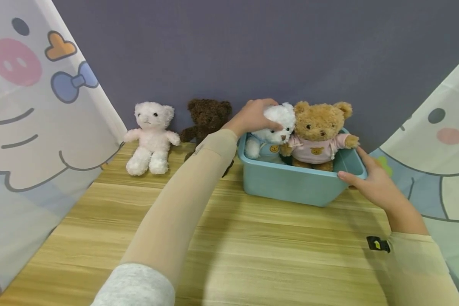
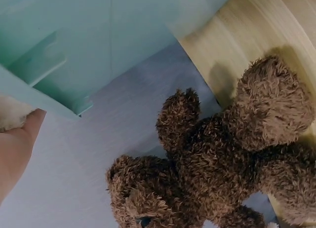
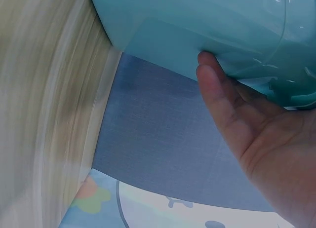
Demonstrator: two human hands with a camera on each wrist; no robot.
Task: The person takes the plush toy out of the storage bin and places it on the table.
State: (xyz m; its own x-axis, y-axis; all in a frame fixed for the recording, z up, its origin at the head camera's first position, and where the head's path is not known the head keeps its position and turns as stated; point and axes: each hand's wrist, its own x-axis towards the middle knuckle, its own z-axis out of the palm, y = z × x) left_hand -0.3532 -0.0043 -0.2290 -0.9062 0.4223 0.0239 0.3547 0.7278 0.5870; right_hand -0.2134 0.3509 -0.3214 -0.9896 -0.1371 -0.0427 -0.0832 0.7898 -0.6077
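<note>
My left hand (image 1: 254, 117) grips the head of a white teddy bear (image 1: 284, 114) in a blue shirt, which sits in the left part of a light blue plastic bin (image 1: 287, 182). My right hand (image 1: 372, 178) holds the bin's right end, thumb at the front rim. In the right wrist view, the fingers (image 3: 212, 85) lie against the bin's outer wall. Beside the white bear in the bin sits a tan teddy bear (image 1: 321, 123) in a pink hoodie, its arm near my right fingers. The bears' lower parts are hidden by the bin wall.
A dark brown teddy bear (image 1: 208, 114) sits left of the bin, partly behind my left arm. Farther left is a pale pink and white teddy bear (image 1: 151, 136). A grey backdrop (image 1: 260, 51) rises behind the wooden table (image 1: 290, 246). A black strap (image 1: 378, 244) shows by my right wrist.
</note>
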